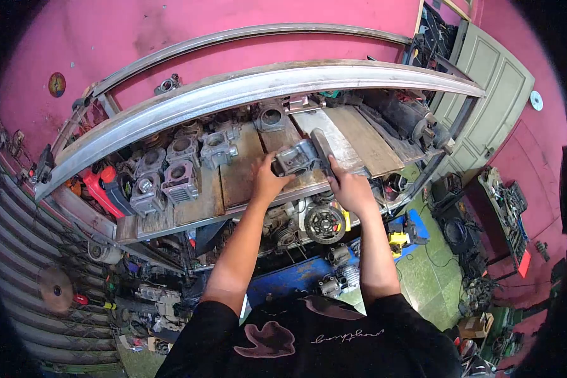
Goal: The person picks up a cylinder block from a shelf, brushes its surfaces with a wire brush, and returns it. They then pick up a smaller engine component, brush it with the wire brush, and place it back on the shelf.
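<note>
My left hand [270, 179] is closed round the near left side of a grey metal engine cylinder block [296, 157], tipped on its side over the wooden bench boards. My right hand [351, 188] grips a long flat grey bar [322, 150], its face held against or right beside the block's right end. The right index finger lies stretched along the bar, with the other fingers curled beneath and partly hidden. Another cylinder block [271, 118] stands on the boards just beyond, bore facing up.
Several cylinder blocks [181, 181] stand grouped at the bench's left, beside a red-and-black tool [101, 194]. A metal rail [264, 84] crosses above the bench. Below the front edge are a round wheel-like part [325, 224] and a blue surface [290, 281] with engine parts.
</note>
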